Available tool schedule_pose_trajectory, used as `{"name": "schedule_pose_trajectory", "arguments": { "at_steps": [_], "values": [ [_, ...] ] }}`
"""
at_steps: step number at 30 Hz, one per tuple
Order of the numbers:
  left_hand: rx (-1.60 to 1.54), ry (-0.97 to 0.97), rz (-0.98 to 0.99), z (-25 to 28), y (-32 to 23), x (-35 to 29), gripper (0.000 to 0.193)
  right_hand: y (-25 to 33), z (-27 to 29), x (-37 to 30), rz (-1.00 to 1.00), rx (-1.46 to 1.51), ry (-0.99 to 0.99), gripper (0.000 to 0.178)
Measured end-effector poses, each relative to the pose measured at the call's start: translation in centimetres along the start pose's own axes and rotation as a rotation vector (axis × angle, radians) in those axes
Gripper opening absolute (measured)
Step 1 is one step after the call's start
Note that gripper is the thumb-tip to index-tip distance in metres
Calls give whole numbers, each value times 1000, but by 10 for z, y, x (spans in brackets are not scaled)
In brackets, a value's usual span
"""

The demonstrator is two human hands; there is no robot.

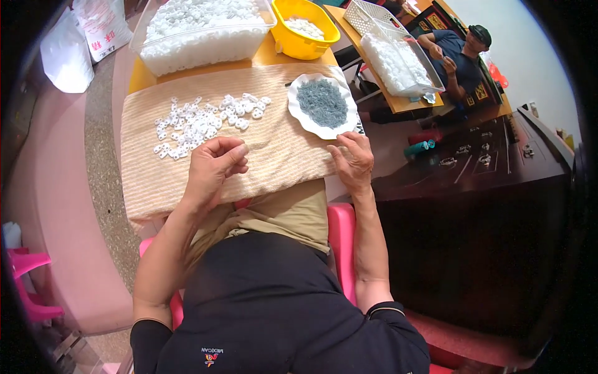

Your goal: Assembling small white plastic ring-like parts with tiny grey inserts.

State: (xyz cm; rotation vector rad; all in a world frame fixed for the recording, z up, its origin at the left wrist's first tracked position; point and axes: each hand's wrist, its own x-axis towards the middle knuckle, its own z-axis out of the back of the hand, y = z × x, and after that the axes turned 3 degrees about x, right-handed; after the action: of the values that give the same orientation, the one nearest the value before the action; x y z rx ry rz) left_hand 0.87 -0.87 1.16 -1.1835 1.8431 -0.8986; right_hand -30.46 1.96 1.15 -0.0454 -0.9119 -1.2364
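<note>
My left hand (218, 163) is over the near part of the cloth, its thumb and fingers curled together; whatever may be in them is too small or hidden. Just beyond it lies a loose pile of small white plastic pieces (198, 126) with holes. At the right, a white scalloped plate (301, 117) carries a heap of small, thin grey-blue pieces (322, 103). Beside the near rim of this plate is my right hand (354, 161), thumb and forefinger a little apart, with nothing visible between them.
A striped beige cloth (274, 156) covers the table. Behind it stand a clear tub (205, 55) full of white pieces and a yellow basin (305, 47). Another person (462, 59) sits at the far right near a second bin (398, 65). A dark cabinet (461, 181) stands right.
</note>
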Motion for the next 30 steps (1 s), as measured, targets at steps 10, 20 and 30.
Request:
{"name": "schedule_pose_trajectory", "arguments": {
  "at_steps": [10,20,30],
  "values": [
    [33,24,42,-3,5,-4,15,12,-3,27,81,-199,250,37],
    [20,31,29,-4,2,0,13,5,-20,32,162,-287,269,33],
    [10,34,43,-5,5,-7,12,19,-19,25,245,-380,183,29]
  ]
}}
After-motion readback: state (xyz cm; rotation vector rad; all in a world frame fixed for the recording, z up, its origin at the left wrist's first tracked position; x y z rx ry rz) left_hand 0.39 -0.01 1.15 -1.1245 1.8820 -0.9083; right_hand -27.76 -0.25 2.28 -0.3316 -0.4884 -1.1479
